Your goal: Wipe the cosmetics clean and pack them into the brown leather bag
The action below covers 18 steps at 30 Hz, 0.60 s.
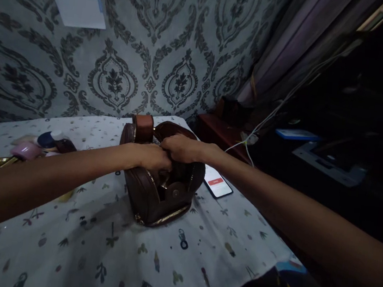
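A dark brown bag (143, 198) with gold zippers stands unzipped on the cloth-covered table. My left hand (154, 158) reaches down into its opening, the fingers hidden inside. Curled at the bag's upper edge is my right hand (180, 147), its fingers bent inward; what it grips, if anything, is too dark to make out. A lighter brown strap or handle (143, 127) rises at the bag's back left. Inside the opening, a round flap with a snap (175, 192) shows near the front wall.
A lit phone (219, 186) lies right of the bag. Cosmetic items, including a pink one (27, 150), sit at the left behind my left forearm. White cables (267, 118) hang at the right. Patterned wallpaper with a white sheet (78, 9) stands behind the table (140, 277).
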### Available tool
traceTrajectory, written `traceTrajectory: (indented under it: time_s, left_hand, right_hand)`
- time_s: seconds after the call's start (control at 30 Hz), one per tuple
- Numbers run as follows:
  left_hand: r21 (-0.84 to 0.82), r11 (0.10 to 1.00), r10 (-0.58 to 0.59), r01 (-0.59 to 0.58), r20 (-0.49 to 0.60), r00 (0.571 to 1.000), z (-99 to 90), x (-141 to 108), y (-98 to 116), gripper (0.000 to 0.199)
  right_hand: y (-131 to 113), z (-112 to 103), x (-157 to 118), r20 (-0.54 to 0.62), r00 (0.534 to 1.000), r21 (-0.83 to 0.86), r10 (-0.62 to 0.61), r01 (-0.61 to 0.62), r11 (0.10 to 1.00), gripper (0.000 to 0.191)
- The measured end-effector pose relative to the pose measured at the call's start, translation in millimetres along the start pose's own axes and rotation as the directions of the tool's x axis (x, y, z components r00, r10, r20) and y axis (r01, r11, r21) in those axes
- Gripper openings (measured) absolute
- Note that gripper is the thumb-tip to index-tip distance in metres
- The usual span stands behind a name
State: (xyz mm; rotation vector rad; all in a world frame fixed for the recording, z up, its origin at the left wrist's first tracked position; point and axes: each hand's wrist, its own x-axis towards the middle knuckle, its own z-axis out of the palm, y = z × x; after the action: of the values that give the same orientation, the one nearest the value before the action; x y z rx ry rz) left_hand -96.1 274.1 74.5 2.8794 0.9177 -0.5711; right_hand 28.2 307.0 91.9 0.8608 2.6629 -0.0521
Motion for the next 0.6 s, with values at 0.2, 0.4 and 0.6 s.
traceTrajectory:
  time_s: [0.2,0.4,0.6]
  left_hand:
    - [-0.146,0.985,-0.080,0.089,0.067,0.995,-12.0,-1,1,0.013]
    - [-0.266,0.955,-0.123,0.129,0.036,0.992,-26.0,-9,-28,0.006]
    - [-0.381,0.911,-0.242,0.159,-0.180,0.954,-21.5,-20,-44,0.012]
  right_hand:
    - [-1,-6,-6,-0.136,0.991,0.088,-0.017,0.029,0.996,0.041]
    - [-6,0,-44,-0.467,0.880,0.069,0.081,-0.055,0.996,0.031]
    - [-33,43,-106,-0.539,0.837,0.018,-0.098,0.127,0.992,0.030]
